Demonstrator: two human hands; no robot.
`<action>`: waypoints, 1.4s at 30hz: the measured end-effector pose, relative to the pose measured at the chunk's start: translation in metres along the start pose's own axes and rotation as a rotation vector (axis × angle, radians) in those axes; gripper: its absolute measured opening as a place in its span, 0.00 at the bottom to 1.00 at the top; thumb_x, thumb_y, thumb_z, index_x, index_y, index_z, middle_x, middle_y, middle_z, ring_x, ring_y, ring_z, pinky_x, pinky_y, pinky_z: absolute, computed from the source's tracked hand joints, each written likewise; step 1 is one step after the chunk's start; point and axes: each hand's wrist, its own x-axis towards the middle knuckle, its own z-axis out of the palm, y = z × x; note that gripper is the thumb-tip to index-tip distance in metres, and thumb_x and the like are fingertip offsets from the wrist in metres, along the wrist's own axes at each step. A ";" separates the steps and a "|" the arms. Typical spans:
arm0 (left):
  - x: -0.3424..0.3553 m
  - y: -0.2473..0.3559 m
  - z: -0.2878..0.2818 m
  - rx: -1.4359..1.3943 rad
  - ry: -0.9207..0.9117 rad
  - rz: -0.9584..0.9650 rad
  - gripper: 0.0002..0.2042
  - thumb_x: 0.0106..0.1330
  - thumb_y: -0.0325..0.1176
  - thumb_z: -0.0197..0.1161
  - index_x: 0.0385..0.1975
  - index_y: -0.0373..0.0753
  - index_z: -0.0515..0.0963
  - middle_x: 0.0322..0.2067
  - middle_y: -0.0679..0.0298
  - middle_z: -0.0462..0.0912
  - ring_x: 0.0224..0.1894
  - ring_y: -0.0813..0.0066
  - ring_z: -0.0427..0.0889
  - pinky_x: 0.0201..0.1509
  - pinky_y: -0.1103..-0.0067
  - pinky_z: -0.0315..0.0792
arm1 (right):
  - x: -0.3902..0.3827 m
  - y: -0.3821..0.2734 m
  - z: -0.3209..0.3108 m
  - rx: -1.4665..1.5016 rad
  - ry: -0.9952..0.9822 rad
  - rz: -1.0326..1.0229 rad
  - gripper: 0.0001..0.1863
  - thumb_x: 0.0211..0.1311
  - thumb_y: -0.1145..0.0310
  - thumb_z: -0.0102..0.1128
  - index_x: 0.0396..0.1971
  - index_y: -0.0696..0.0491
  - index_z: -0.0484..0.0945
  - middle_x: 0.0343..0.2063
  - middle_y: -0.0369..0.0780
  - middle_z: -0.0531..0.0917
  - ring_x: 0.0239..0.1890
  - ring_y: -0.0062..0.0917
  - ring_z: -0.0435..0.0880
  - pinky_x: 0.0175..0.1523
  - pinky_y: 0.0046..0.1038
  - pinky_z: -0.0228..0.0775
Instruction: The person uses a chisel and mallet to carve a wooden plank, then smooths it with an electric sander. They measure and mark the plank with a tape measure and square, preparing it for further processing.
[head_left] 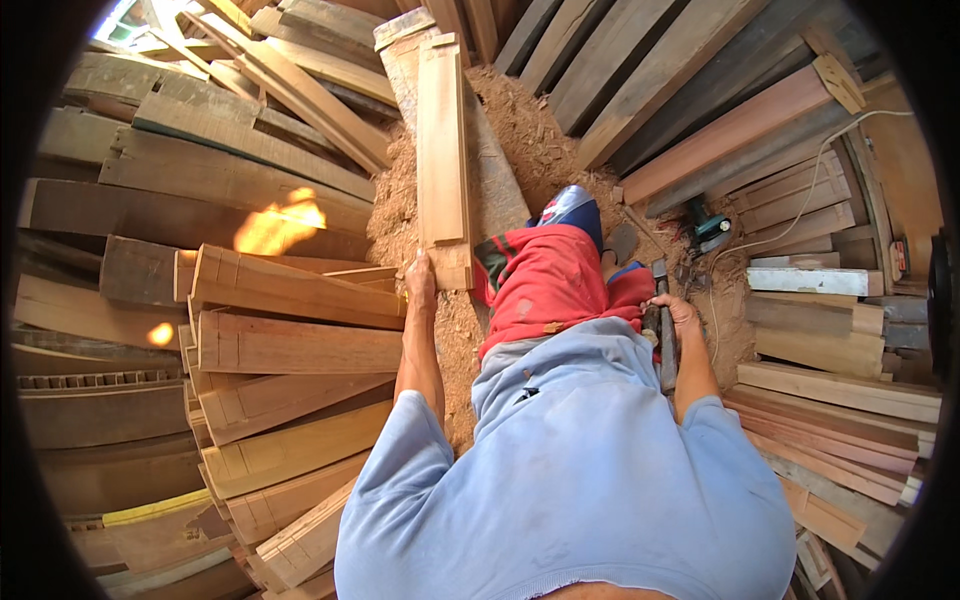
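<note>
A pale wooden plank (440,150) with a stepped, narrower face lies lengthwise on a worn wooden beam (497,175). My left hand (421,278) closes on the left edge of the plank's near end. Beside my right thigh, my right hand (682,314) has its fingers curled over a long dark tool (668,362); its exact kind is not plain. A shorter tool with a brownish handle (651,326) lies against it, partly covered by my fingers. My legs, in red cloth (555,275), are right of the plank's near end.
Several cut boards (300,343) with pencil lines fan out at my left. More timber (640,70) leans at the far right. A green and black power tool (708,228) rests among wood shavings (525,130), near a pale cord (770,237). Stacked boards (830,390) line the right side.
</note>
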 end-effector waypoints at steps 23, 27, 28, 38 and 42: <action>0.017 -0.003 -0.001 0.079 0.106 0.008 0.28 0.79 0.53 0.47 0.55 0.29 0.77 0.45 0.54 0.84 0.44 0.65 0.83 0.50 0.69 0.77 | 0.010 0.007 -0.016 0.059 -0.118 -0.205 0.12 0.56 0.71 0.65 0.37 0.62 0.81 0.37 0.49 0.88 0.38 0.34 0.88 0.50 0.35 0.83; 0.002 -0.006 0.011 0.022 0.125 0.050 0.30 0.78 0.54 0.45 0.54 0.29 0.78 0.42 0.52 0.85 0.43 0.63 0.80 0.51 0.70 0.73 | -0.005 0.007 -0.003 0.006 -0.110 -0.244 0.11 0.56 0.70 0.65 0.37 0.60 0.82 0.36 0.47 0.88 0.34 0.34 0.88 0.45 0.33 0.83; -0.012 -0.003 0.037 -0.008 0.102 0.045 0.30 0.78 0.54 0.45 0.54 0.29 0.78 0.41 0.52 0.85 0.42 0.62 0.81 0.50 0.69 0.73 | -0.017 0.009 -0.007 0.000 -0.071 -0.251 0.11 0.56 0.70 0.65 0.37 0.60 0.82 0.35 0.46 0.88 0.33 0.33 0.88 0.44 0.32 0.83; -0.077 0.016 0.028 0.239 -0.116 -0.137 0.24 0.80 0.50 0.46 0.51 0.33 0.78 0.41 0.58 0.84 0.38 0.66 0.80 0.46 0.70 0.75 | -0.041 -0.019 0.045 -0.126 -0.215 -0.409 0.14 0.58 0.68 0.63 0.41 0.60 0.81 0.39 0.47 0.88 0.38 0.31 0.88 0.49 0.32 0.82; -0.073 0.059 -0.044 -0.107 -0.169 -0.126 0.22 0.80 0.49 0.46 0.51 0.35 0.78 0.42 0.59 0.84 0.39 0.68 0.80 0.46 0.70 0.75 | -0.046 -0.060 0.075 -0.149 -0.315 -0.487 0.13 0.61 0.69 0.60 0.41 0.61 0.80 0.43 0.50 0.86 0.41 0.28 0.87 0.53 0.29 0.80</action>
